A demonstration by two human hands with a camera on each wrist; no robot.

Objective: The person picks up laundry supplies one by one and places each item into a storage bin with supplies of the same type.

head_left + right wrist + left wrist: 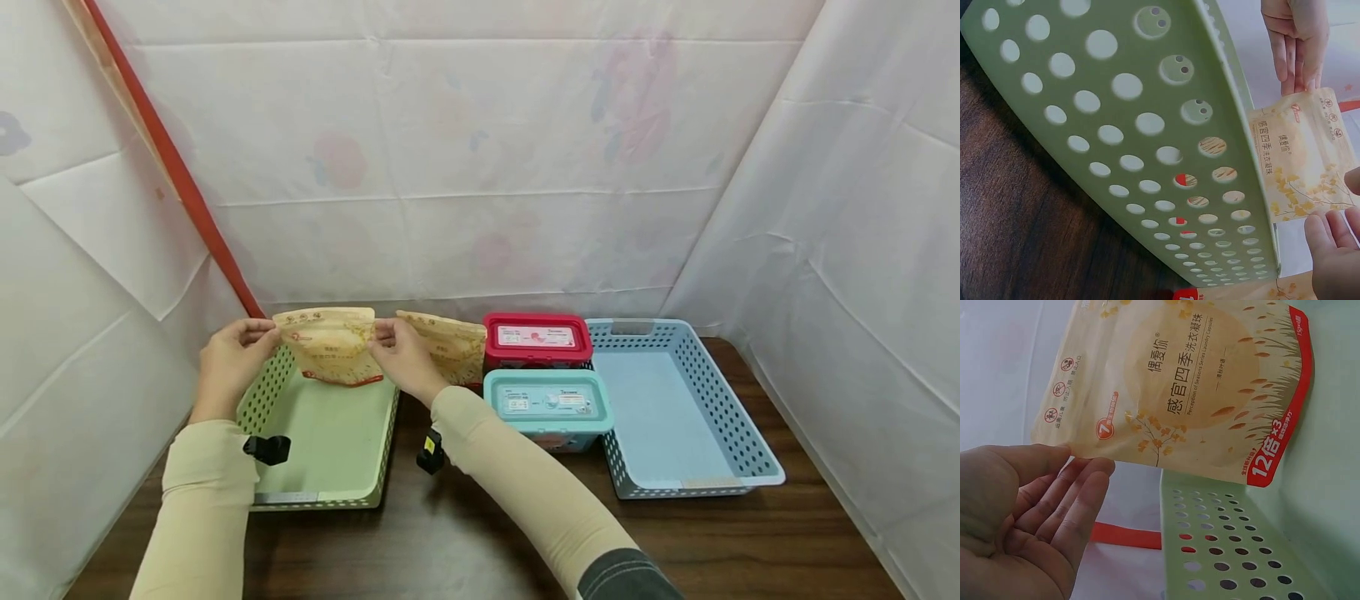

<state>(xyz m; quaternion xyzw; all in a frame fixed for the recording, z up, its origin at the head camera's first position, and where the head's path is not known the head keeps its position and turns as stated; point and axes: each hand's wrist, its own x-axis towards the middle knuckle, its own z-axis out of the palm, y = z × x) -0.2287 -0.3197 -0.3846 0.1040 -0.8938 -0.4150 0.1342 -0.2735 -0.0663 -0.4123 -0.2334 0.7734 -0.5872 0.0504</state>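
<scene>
From the upper left of the frame a red strap (180, 167) slants down towards your left hand (232, 362), at left of centre; its thumb and fingers are nearly closed, pinching the upper left corner of a yellow pouch (330, 346); the pouch hangs upright over the far part of the green basket (322, 458), in the left of the frame, its printed front facing you, though you cannot tell whether its bottom touches the basket; your right hand (408, 358), near the middle, pinches the pouch's right edge, thumb and fingers almost together; a second pouch (453, 346) is partly hidden behind that hand, just beside the red box (536, 337); the teal box (551, 404) sits in front of the red one, right of centre; the blue basket (667, 408) stands at the right of the frame on the brown desk (450, 550).
</scene>
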